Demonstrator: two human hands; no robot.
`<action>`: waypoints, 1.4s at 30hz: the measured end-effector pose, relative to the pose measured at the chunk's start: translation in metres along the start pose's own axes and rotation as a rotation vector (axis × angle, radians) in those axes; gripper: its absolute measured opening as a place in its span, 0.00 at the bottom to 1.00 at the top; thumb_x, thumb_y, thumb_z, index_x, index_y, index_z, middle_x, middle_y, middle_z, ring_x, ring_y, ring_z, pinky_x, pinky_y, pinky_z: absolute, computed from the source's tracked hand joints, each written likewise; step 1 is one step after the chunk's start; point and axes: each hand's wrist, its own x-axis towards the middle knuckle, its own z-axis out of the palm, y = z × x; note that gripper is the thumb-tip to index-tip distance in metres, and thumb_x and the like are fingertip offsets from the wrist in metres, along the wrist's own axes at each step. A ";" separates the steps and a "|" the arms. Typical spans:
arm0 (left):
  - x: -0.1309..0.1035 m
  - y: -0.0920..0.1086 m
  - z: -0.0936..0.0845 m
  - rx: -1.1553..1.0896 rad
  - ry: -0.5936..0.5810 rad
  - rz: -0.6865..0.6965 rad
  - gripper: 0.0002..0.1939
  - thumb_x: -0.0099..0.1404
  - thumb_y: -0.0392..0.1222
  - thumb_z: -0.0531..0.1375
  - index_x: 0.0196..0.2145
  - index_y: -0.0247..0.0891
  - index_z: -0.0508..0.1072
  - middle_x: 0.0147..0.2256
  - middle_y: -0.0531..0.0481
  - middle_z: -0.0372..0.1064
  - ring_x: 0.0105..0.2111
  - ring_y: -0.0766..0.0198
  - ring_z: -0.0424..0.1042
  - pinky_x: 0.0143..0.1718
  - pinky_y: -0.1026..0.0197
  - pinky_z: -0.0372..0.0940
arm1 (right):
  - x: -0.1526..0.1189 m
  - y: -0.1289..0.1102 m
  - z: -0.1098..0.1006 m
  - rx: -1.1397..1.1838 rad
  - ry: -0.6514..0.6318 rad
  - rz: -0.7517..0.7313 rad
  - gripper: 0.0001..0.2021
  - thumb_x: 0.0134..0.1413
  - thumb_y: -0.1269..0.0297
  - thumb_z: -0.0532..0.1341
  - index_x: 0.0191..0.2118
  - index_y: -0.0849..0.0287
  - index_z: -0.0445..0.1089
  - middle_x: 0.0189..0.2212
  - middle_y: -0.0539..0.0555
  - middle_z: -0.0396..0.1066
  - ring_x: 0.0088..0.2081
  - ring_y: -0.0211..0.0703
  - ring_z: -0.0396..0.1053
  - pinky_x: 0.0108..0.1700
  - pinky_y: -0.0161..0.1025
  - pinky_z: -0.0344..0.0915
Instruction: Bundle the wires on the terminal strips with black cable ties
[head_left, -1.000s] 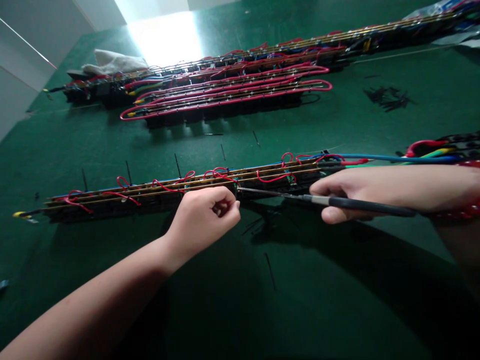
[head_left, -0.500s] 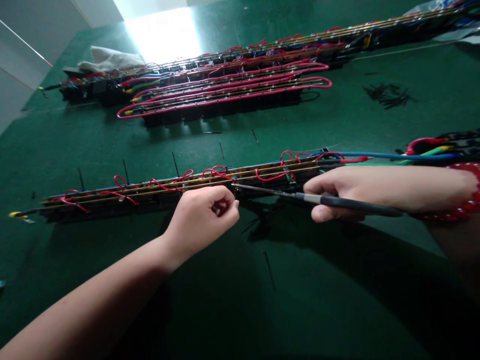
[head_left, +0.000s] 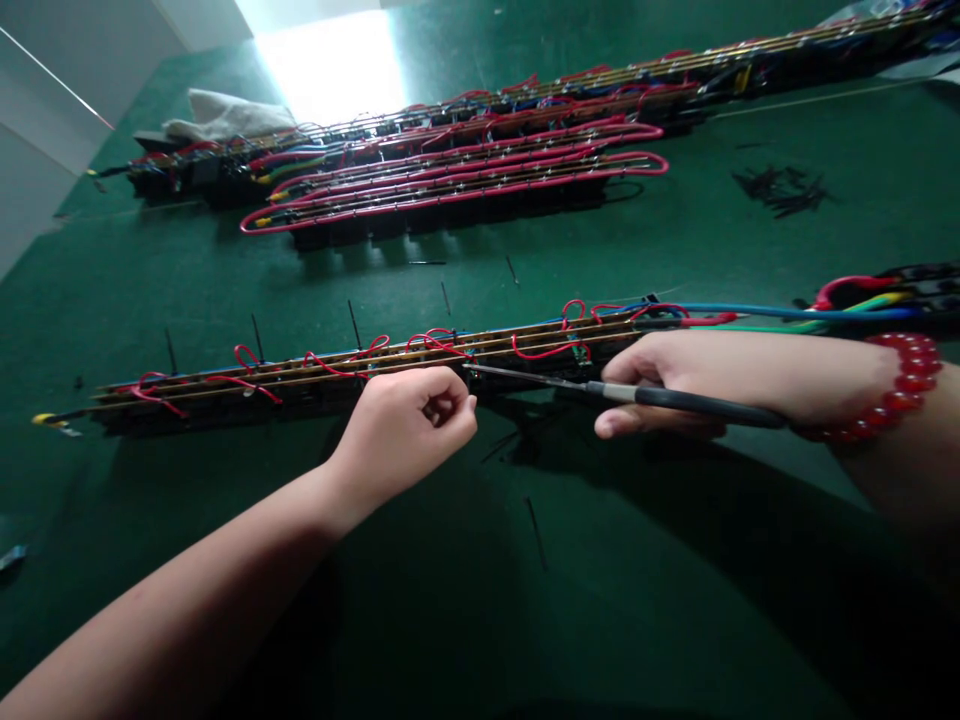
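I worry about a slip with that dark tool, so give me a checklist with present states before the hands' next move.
1. Black-handled tool held in the right hand: ok.
2. Tool tip well away from the left hand: not ok, it is close by.
3. What the left hand pinches: cannot tell, the fingers hide it.
4. Table before the wired assembly free of scraps: not ok, a loose black sliver lies there.
5. Red bead bracelet on the right wrist: ok.
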 end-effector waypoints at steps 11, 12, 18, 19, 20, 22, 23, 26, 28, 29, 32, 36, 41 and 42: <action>0.002 -0.001 0.001 -0.012 0.002 -0.054 0.07 0.55 0.34 0.59 0.20 0.36 0.69 0.18 0.59 0.62 0.19 0.74 0.60 0.23 0.70 0.56 | 0.000 0.004 0.004 0.006 0.047 -0.054 0.29 0.51 0.32 0.59 0.21 0.56 0.63 0.14 0.47 0.60 0.17 0.32 0.56 0.22 0.37 0.51; 0.001 -0.001 0.001 -0.019 0.002 -0.065 0.07 0.55 0.34 0.59 0.20 0.36 0.69 0.18 0.58 0.62 0.19 0.74 0.60 0.23 0.70 0.55 | 0.001 0.005 0.004 0.012 0.048 -0.044 0.29 0.49 0.31 0.60 0.21 0.55 0.63 0.14 0.47 0.60 0.16 0.33 0.56 0.22 0.37 0.51; -0.002 -0.001 0.002 -0.057 -0.008 -0.090 0.08 0.56 0.35 0.59 0.20 0.36 0.68 0.18 0.58 0.61 0.19 0.74 0.59 0.21 0.70 0.54 | 0.006 0.010 0.003 0.076 -0.004 -0.061 0.30 0.40 0.28 0.63 0.22 0.55 0.64 0.14 0.47 0.62 0.17 0.37 0.59 0.21 0.37 0.51; -0.003 0.000 0.001 -0.046 -0.012 -0.084 0.08 0.57 0.36 0.59 0.20 0.36 0.68 0.18 0.58 0.61 0.19 0.74 0.59 0.21 0.70 0.54 | 0.006 0.011 0.003 0.066 -0.005 -0.075 0.30 0.40 0.28 0.63 0.23 0.55 0.65 0.14 0.47 0.62 0.17 0.37 0.59 0.21 0.37 0.51; -0.004 0.001 -0.001 -0.030 -0.016 -0.074 0.08 0.58 0.36 0.59 0.21 0.37 0.69 0.18 0.58 0.61 0.19 0.74 0.60 0.22 0.70 0.54 | 0.006 0.012 0.004 0.051 0.002 -0.092 0.30 0.40 0.28 0.63 0.23 0.55 0.65 0.15 0.47 0.63 0.18 0.37 0.60 0.22 0.37 0.51; -0.004 0.004 -0.007 0.030 -0.014 -0.032 0.09 0.62 0.37 0.59 0.24 0.37 0.70 0.19 0.59 0.62 0.20 0.74 0.60 0.22 0.70 0.55 | 0.003 0.013 0.007 0.015 0.041 -0.131 0.31 0.40 0.28 0.63 0.23 0.56 0.66 0.17 0.47 0.64 0.20 0.37 0.61 0.22 0.36 0.51; -0.003 0.005 -0.011 0.080 -0.003 -0.005 0.09 0.64 0.38 0.59 0.25 0.37 0.70 0.20 0.58 0.63 0.20 0.73 0.61 0.23 0.70 0.55 | 0.001 0.013 0.010 -0.002 0.079 -0.149 0.30 0.40 0.28 0.63 0.22 0.56 0.66 0.18 0.48 0.65 0.20 0.37 0.61 0.23 0.36 0.51; 0.006 0.004 -0.025 0.276 0.076 0.032 0.10 0.68 0.41 0.58 0.29 0.38 0.73 0.22 0.57 0.67 0.22 0.71 0.64 0.26 0.67 0.56 | -0.006 0.012 0.019 -0.019 0.200 -0.151 0.29 0.45 0.31 0.61 0.22 0.56 0.65 0.20 0.48 0.67 0.23 0.38 0.62 0.24 0.36 0.51; 0.017 -0.001 -0.032 0.403 0.130 -0.006 0.10 0.68 0.44 0.59 0.31 0.39 0.74 0.24 0.56 0.70 0.24 0.69 0.67 0.28 0.65 0.56 | -0.009 0.011 0.022 -0.071 0.239 -0.160 0.27 0.47 0.34 0.62 0.23 0.56 0.65 0.20 0.48 0.67 0.23 0.38 0.62 0.25 0.36 0.50; 0.024 -0.005 -0.034 0.466 0.141 -0.045 0.10 0.68 0.45 0.60 0.31 0.39 0.75 0.25 0.55 0.71 0.25 0.67 0.68 0.29 0.64 0.56 | -0.010 0.010 0.023 -0.101 0.242 -0.175 0.26 0.48 0.35 0.62 0.23 0.56 0.65 0.20 0.49 0.67 0.23 0.38 0.62 0.25 0.36 0.50; 0.042 -0.020 -0.035 0.607 0.122 -0.116 0.13 0.67 0.49 0.62 0.29 0.40 0.75 0.25 0.52 0.73 0.25 0.64 0.69 0.28 0.61 0.56 | -0.008 0.010 0.021 -0.131 0.232 -0.218 0.24 0.49 0.37 0.62 0.23 0.55 0.65 0.21 0.49 0.68 0.24 0.40 0.63 0.25 0.37 0.49; 0.049 -0.032 -0.034 0.612 0.100 -0.072 0.12 0.71 0.43 0.55 0.38 0.39 0.79 0.36 0.47 0.79 0.36 0.56 0.76 0.37 0.57 0.65 | -0.007 0.014 0.018 -0.114 0.241 -0.239 0.24 0.51 0.37 0.62 0.25 0.55 0.65 0.23 0.50 0.70 0.25 0.42 0.66 0.26 0.36 0.50; 0.024 -0.031 -0.055 0.645 0.048 0.113 0.15 0.72 0.45 0.54 0.49 0.37 0.75 0.48 0.43 0.76 0.48 0.51 0.73 0.53 0.48 0.67 | -0.015 0.016 0.023 -0.274 0.252 -0.294 0.21 0.51 0.40 0.64 0.29 0.55 0.68 0.27 0.52 0.75 0.28 0.47 0.71 0.28 0.37 0.49; 0.017 -0.032 -0.061 0.669 0.062 0.097 0.17 0.72 0.47 0.55 0.52 0.37 0.73 0.51 0.41 0.74 0.51 0.50 0.72 0.54 0.46 0.66 | -0.017 0.016 0.024 -0.287 0.249 -0.294 0.20 0.51 0.40 0.64 0.30 0.55 0.68 0.28 0.53 0.76 0.29 0.48 0.72 0.28 0.37 0.49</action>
